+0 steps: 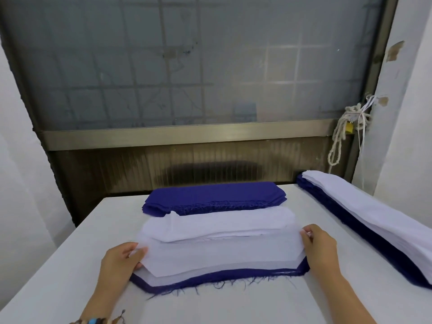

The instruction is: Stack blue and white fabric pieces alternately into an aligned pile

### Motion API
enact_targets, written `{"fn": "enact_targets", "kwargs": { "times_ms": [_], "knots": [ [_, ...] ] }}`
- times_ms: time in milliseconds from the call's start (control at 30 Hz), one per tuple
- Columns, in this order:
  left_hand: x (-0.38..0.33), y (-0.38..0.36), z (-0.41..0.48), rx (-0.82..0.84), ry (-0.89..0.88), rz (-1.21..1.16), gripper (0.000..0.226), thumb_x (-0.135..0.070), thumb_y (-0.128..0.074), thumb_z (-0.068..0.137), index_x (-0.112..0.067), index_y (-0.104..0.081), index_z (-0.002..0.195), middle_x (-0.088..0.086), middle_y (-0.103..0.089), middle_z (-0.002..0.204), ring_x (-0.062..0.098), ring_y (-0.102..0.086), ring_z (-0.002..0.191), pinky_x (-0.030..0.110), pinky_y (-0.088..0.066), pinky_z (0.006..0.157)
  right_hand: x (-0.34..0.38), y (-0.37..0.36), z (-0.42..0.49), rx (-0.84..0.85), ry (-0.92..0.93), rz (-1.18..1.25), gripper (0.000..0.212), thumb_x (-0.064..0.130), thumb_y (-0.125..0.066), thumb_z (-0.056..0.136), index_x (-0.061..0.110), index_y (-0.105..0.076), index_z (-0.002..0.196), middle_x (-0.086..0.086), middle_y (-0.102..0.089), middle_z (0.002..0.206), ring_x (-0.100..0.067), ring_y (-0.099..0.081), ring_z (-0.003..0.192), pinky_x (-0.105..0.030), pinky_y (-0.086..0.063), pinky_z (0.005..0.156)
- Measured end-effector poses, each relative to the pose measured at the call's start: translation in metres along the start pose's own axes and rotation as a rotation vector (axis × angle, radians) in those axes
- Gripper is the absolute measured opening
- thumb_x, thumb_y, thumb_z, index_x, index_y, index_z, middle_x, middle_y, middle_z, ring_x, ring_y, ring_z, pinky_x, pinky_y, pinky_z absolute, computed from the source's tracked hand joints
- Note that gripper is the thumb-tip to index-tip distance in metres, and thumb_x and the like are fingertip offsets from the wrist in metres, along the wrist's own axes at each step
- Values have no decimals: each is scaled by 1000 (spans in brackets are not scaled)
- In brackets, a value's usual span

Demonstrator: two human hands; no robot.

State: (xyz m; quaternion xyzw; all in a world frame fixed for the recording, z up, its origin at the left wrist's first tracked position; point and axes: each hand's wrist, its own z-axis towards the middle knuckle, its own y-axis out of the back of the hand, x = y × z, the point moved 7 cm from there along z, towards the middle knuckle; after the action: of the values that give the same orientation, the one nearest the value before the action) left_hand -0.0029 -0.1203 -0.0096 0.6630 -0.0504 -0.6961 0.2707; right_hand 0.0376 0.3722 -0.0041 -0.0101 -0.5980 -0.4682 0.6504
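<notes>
A white fabric piece [219,256] is stretched between my hands just over the near pile [210,280], whose frayed blue bottom layer shows along the front edge. My left hand [121,260] pinches the piece's left end. My right hand [320,244] pinches its right end. Behind it lies a stack of white pieces [219,222], its left corner folded up. Farther back sits a stack of blue pieces [214,197].
A long pile of blue and white layers [364,218] runs along the right side of the white table [233,307]. A window frame and a wall close the far edge. A rope hangs at the right of the frame.
</notes>
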Motion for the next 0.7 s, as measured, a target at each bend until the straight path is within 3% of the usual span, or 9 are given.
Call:
{"fn": "enact_targets", "kwargs": {
  "times_ms": [100, 200, 333, 400, 500, 700],
  "knots": [
    [1, 0, -2, -26, -51, 37, 10, -16, -71, 86, -22, -71, 78, 1, -71, 67, 22, -64, 58, 35, -51, 70, 0, 2, -2, -1, 15, 21, 16, 6, -51, 94, 10, -57, 80, -4, -58, 71, -17, -49, 65, -25, -38, 56],
    [-4, -1, -7, -56, -151, 114, 13, -25, -67, 89, -31, -67, 78, -9, -69, 74, 17, -64, 69, 15, -48, 68, 1, 1, -3, 19, 8, 46, 11, 13, -53, 96, 10, -58, 87, -4, -59, 71, -18, -52, 67, -27, -39, 57],
    [-8, 1, -12, -91, -229, 157, 9, -25, -67, 90, -29, -66, 82, -11, -69, 84, 17, -60, 74, 16, -43, 69, 4, -4, -5, 87, 5, -17, 10, 26, -57, 95, 19, -51, 98, -1, -56, 71, -22, -53, 71, -32, -39, 66],
    [-9, 2, -13, -102, -253, 172, 11, -21, -66, 90, -25, -66, 80, -9, -68, 79, 18, -59, 69, 10, -39, 64, 5, -5, -7, 97, 30, -122, 11, 29, -55, 96, 20, -49, 95, -2, -55, 68, -21, -51, 67, -34, -36, 68],
    [-11, 2, -16, -119, -263, 209, 16, -19, -65, 91, -23, -64, 76, -6, -65, 71, 18, -56, 64, 17, -41, 64, 5, -4, -9, 81, 43, -139, 17, 26, -52, 97, 11, -50, 88, -9, -55, 68, -27, -48, 65, -35, -34, 65],
    [-10, 6, -19, -134, -232, 185, 20, -16, -68, 88, -21, -64, 69, -4, -55, 52, 15, -50, 53, 9, -35, 53, 6, 4, -10, 38, -3, -65, 20, 20, -55, 96, 0, -57, 98, -23, -63, 84, -40, -56, 83, -39, -42, 71]
  ]
}}
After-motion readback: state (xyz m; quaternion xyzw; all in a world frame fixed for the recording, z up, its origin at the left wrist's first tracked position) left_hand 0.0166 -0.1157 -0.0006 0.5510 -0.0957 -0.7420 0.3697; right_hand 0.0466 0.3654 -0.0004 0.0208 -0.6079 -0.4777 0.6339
